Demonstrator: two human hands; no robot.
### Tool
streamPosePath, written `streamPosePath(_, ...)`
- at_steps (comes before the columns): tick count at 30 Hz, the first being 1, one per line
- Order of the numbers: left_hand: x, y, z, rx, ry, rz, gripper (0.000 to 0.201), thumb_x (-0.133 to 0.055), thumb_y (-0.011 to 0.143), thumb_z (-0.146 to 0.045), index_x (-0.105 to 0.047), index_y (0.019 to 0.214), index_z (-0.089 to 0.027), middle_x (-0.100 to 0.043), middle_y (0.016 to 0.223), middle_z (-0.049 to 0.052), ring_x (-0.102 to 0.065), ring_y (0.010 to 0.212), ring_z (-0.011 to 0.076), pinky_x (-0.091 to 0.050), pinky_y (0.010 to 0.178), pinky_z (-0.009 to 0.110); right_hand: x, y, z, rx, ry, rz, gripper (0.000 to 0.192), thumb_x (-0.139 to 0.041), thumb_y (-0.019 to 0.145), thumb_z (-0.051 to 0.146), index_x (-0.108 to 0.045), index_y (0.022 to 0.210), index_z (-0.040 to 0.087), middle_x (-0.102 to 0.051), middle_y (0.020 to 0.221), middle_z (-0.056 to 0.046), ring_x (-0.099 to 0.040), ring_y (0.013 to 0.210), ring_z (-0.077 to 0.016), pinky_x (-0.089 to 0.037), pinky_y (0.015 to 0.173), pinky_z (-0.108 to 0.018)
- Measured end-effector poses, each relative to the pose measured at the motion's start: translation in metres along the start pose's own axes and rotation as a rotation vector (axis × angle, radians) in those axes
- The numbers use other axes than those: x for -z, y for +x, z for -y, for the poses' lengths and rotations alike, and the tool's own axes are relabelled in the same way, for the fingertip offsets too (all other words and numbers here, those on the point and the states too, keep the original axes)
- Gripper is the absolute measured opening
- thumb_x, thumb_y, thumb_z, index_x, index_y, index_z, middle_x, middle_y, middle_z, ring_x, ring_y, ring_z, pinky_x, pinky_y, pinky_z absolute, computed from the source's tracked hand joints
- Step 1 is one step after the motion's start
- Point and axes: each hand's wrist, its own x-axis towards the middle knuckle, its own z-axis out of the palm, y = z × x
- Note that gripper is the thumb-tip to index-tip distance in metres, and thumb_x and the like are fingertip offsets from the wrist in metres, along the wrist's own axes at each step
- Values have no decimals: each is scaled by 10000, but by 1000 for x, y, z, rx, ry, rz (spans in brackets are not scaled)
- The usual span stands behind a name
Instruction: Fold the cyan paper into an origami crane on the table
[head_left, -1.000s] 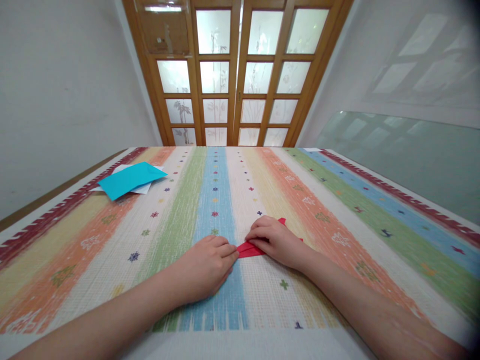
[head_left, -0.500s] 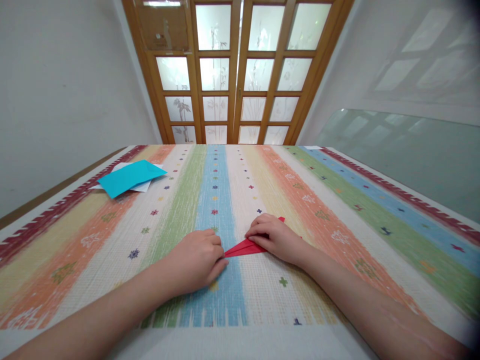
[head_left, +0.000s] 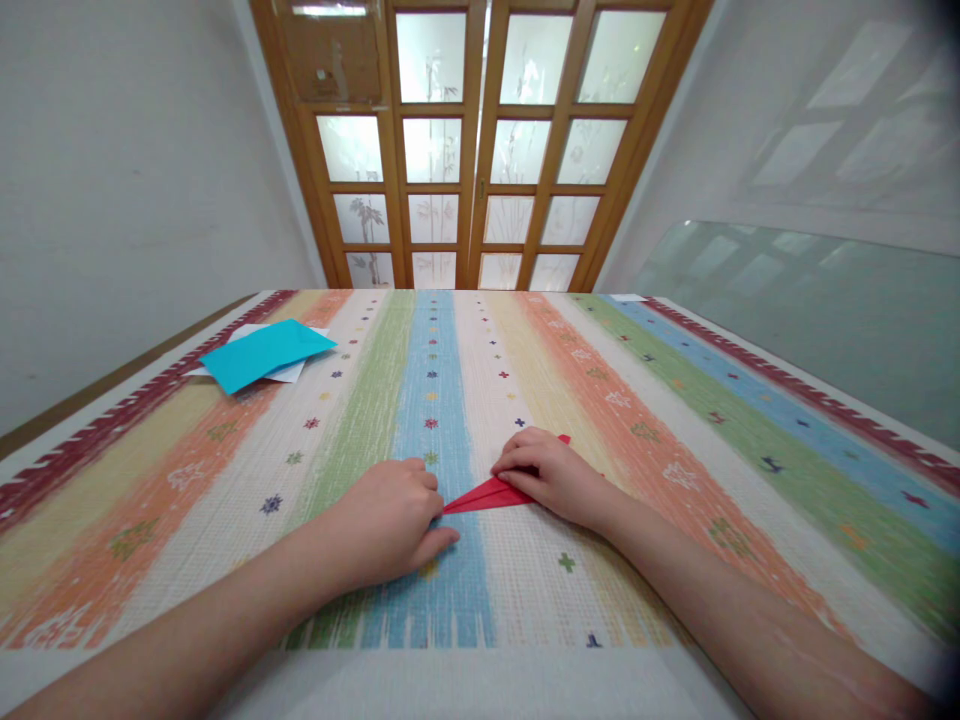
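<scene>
Two hands flat | right hand (head_left: 551, 478) pins red paper (head_left: 480, 497) | left hand (head_left: 390, 520) touches its tip

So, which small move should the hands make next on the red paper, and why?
Probably slide the left hand along the folded edge toward the right hand, pressing the crease flat. The red paper lies folded to a narrow point at the left fingertips, the right hand pins its wide end to the cloth, and the fold looks slightly raised.
</scene>
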Motion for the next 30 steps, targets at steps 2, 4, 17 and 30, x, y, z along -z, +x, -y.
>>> streamPosePath(2, 1, 0, 0, 13, 43, 26, 350, -602, 913, -436, -705, 718, -165, -668, 698, 82, -629, 739, 260, -483, 658, 374, 0, 0, 0, -3, -3, 2, 171, -606, 955, 189, -773, 953, 224, -719, 915, -47, -618, 889, -171, -449, 855, -334)
streamPosePath(4, 2, 0, -1, 25, 109, 54, 369, -601, 910, -461, -711, 731, -158, -671, 704, 92, -628, 740, 268, -488, 654, 381, 0, 0, 0, -2, -4, 1, 177, -599, 959, 190, -772, 954, 226, -720, 917, -48, -620, 892, -170, -451, 857, -335)
streamPosePath(17, -31, 7, 0, -196, -105, -89, 465, -481, 996, -334, -480, 1435, -180, -538, 1460, 112, -473, 1347, 287, -362, 1124, 481, 2, -1, 4, -12, -39, 0, 181, -584, 959, 184, -763, 952, 212, -706, 926, -61, -624, 900, -179, -478, 853, -336)
streamPosePath(30, -29, 9, -10, -107, -215, -33, 592, -571, 931, -415, -435, 1463, -192, -506, 1481, 115, -437, 1364, 301, -273, 1167, 507, -11, -8, 8, -144, -362, 87, 475, -394, 1036, 399, -468, 1479, 243, -403, 1566, -138, -311, 1467, -344, -237, 1171, -611)
